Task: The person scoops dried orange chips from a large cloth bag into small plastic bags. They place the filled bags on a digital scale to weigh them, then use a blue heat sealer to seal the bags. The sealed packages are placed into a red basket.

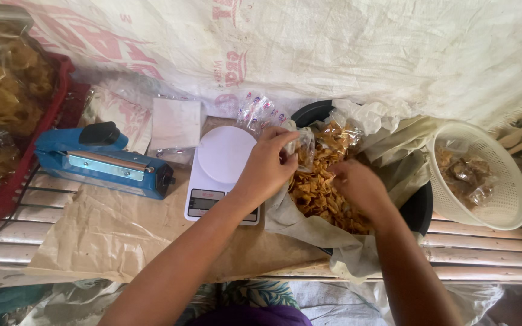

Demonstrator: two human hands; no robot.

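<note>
The left hand [267, 166] pinches a small clear bag [302, 145] open beside the white scale [222, 175], mouth toward the chips [321, 193], where the right hand [360, 187] closes on a scoop.

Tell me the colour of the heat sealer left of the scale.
Blue, with a black handle; head view.

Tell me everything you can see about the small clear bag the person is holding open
The small clear bag is thin, glossy see-through plastic, crinkled, with a few golden chips showing inside. The left hand pinches its mouth, holding it just above the heap of chips in the paper-lined black basin. The right hand rests in the chips beside it. The white scale stands just to its left.
</note>
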